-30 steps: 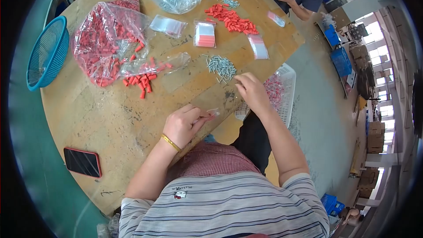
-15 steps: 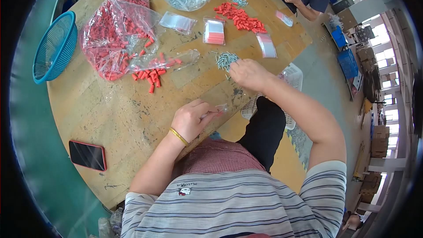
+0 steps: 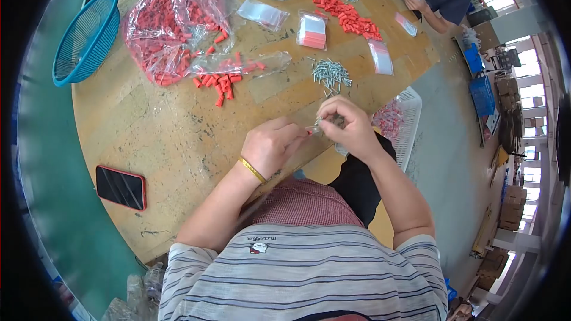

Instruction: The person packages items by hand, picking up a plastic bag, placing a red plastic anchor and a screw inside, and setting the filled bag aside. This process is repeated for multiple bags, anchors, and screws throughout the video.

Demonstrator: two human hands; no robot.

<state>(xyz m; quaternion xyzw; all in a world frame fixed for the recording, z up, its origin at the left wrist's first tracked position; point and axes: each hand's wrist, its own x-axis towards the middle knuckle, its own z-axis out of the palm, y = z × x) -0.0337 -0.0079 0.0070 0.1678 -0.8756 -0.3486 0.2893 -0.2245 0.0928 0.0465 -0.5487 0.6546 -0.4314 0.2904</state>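
Near the table's front edge, my left hand (image 3: 275, 144) pinches a small clear zip bag (image 3: 311, 130), with a bit of red showing at its fingertips. My right hand (image 3: 350, 126) is closed at the bag's mouth, thumb and fingers pinched on what look like small screws, mostly hidden. Just beyond it lies a loose pile of silvery screws (image 3: 331, 75). Red plastic wall plugs (image 3: 221, 85) spill from a large clear bag (image 3: 172, 32) to the left. Farther back is another heap of red plugs (image 3: 351, 19).
Stacks of flat zip bags (image 3: 312, 31) lie mid-table and at right (image 3: 381, 57). A blue basket (image 3: 89, 38) and a phone (image 3: 121, 187) are at left. Below the right edge, a white crate (image 3: 409, 128) holds filled bags. A co-worker's hand (image 3: 415, 1) is across the table.
My right hand has come back from the screw pile to the small bag in my left hand. The view has shifted slightly. The co-worker's hands have moved.
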